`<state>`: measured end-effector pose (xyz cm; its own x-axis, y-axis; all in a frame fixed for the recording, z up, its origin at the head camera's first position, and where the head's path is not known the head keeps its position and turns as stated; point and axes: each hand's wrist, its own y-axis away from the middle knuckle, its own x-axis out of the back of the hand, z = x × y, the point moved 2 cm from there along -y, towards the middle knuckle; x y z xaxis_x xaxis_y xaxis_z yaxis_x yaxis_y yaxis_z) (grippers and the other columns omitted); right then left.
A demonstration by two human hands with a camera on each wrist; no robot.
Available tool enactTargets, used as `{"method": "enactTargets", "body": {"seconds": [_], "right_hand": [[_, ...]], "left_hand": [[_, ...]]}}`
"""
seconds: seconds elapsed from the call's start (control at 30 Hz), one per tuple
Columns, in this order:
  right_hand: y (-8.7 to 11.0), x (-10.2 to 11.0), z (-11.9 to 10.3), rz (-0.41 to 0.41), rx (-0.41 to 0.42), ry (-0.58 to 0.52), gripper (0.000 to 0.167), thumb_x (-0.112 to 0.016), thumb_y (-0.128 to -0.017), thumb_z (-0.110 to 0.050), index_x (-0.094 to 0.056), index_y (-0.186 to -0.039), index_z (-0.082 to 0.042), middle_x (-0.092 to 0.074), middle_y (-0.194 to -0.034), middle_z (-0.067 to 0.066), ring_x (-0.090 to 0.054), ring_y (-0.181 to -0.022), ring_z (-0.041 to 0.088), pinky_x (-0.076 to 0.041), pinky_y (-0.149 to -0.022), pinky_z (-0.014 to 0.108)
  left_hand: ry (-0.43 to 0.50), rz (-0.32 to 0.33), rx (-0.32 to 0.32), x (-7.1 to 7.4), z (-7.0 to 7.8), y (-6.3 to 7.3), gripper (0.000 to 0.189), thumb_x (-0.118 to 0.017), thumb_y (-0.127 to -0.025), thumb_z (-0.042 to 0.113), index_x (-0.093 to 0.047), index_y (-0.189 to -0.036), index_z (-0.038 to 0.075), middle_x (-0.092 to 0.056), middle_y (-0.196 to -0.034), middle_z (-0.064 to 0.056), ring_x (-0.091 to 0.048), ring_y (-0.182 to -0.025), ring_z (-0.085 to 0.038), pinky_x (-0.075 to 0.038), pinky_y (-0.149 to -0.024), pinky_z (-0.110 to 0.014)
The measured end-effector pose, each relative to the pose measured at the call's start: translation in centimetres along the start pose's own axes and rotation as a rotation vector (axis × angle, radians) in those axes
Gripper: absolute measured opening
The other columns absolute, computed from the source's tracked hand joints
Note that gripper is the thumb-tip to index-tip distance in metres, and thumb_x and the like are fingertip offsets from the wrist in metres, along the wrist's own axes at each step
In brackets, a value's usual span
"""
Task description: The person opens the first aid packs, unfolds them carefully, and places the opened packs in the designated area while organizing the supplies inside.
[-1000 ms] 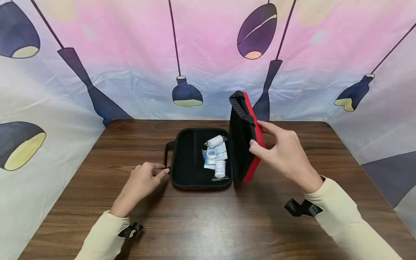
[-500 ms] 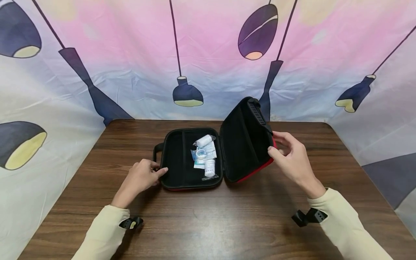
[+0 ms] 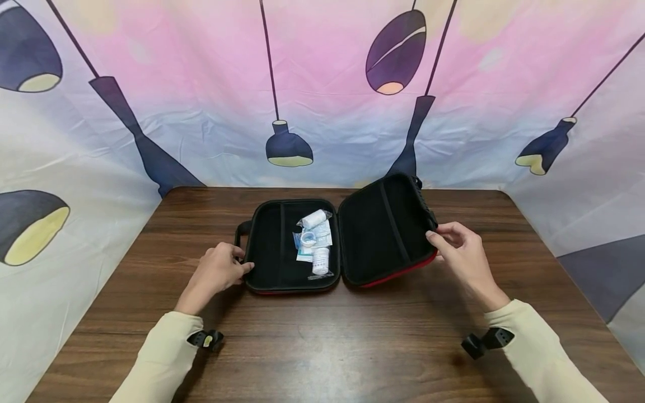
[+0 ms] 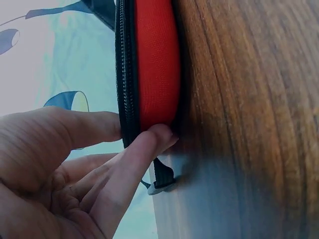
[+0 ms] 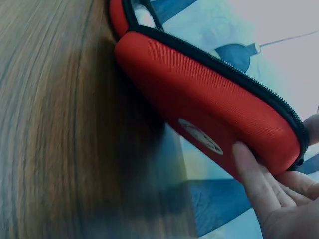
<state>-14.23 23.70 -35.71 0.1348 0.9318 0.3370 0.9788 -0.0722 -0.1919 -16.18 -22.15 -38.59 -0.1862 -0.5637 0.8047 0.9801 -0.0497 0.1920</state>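
Observation:
A red zippered case lies spread apart, its black-lined left half (image 3: 264, 246) flat on the table. The right half (image 3: 368, 240) leans up off the wood, its outer edge raised. My left hand (image 3: 214, 274) pinches the left half's outer edge beside the black handle (image 3: 243, 228); in the left wrist view the thumb is on the zipper rim and a finger against the red side (image 4: 158, 64). With thumb above and fingers beneath, my right hand (image 3: 468, 260) holds the raised half's outer edge. Inside the left half are a wrapped white roll (image 3: 314, 219), several blue-and-white packets (image 3: 324, 235) and a white cylinder (image 3: 320, 261).
The brown wooden table (image 3: 312, 347) extends in front of the case and to both sides. A printed cloth backdrop (image 3: 201, 112) hangs behind its far edge. In the right wrist view, a pale oval emblem (image 5: 200, 136) marks the red shell.
The right half has swung from nearly upright down to the right, with my right hand following it. The left half has slid a little left, and my left hand's thumb has come onto its rim.

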Motion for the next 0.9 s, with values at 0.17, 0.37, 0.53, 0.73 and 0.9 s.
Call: {"method": "enactTargets", "body": {"seconds": [0.17,0.37,0.53,0.73,0.9], "right_hand": [[-0.4,1.1,1.4,-0.009,-0.06,0.104,0.042,-0.069,-0.098,-0.031,-0.066,-0.111,0.009,-0.07,-0.089,0.003,-0.07,-0.067,0.014,-0.061,-0.062,0.029],[-0.7,2.6,3.6,-0.102,-0.171,0.171,0.046,-0.07,-0.098,-0.034,-0.069,-0.107,0.011,-0.066,-0.08,0.01,-0.072,-0.066,0.019,-0.062,-0.068,0.036],[-1.0,3.1,4.9,-0.166,-0.257,0.214,0.042,-0.072,-0.096,-0.034,-0.074,-0.098,0.008,-0.069,-0.072,0.006,-0.073,-0.067,0.023,-0.062,-0.066,0.036],[-1.1,3.2,5.8,-0.208,-0.301,0.278,0.04,-0.073,-0.095,-0.035,-0.076,-0.092,0.005,-0.068,-0.076,0.007,-0.067,-0.066,0.019,-0.061,-0.062,0.034],[-1.1,3.1,6.0,-0.254,-0.326,0.325,0.04,-0.073,-0.094,-0.037,-0.076,-0.086,0.002,-0.069,-0.077,0.007,-0.066,-0.067,0.02,-0.06,-0.061,0.033]], "left_hand": [[0.021,-0.005,0.019,0.1,0.0,0.1,0.048,-0.071,-0.096,0.017,-0.059,-0.131,-0.014,-0.07,-0.081,-0.008,-0.073,-0.066,-0.019,-0.058,-0.058,-0.033],[0.049,-0.001,0.043,0.2,-0.1,0.2,0.049,-0.07,-0.097,0.019,-0.058,-0.132,-0.012,-0.07,-0.079,-0.006,-0.073,-0.069,-0.018,-0.055,-0.058,-0.032],[0.106,-0.009,0.065,0.2,-0.2,0.3,0.049,-0.071,-0.096,0.019,-0.059,-0.133,-0.011,-0.07,-0.08,-0.008,-0.074,-0.072,-0.02,-0.06,-0.067,-0.036],[0.211,-0.021,0.109,0.3,-0.4,0.6,0.052,-0.075,-0.094,0.02,-0.059,-0.135,-0.008,-0.074,-0.091,-0.011,-0.076,-0.082,-0.024,-0.06,-0.083,-0.047],[0.226,-0.006,0.128,0.4,-0.3,0.9,0.053,-0.077,-0.093,0.022,-0.06,-0.134,-0.006,-0.074,-0.087,-0.009,-0.075,-0.084,-0.025,-0.06,-0.083,-0.046]]}}
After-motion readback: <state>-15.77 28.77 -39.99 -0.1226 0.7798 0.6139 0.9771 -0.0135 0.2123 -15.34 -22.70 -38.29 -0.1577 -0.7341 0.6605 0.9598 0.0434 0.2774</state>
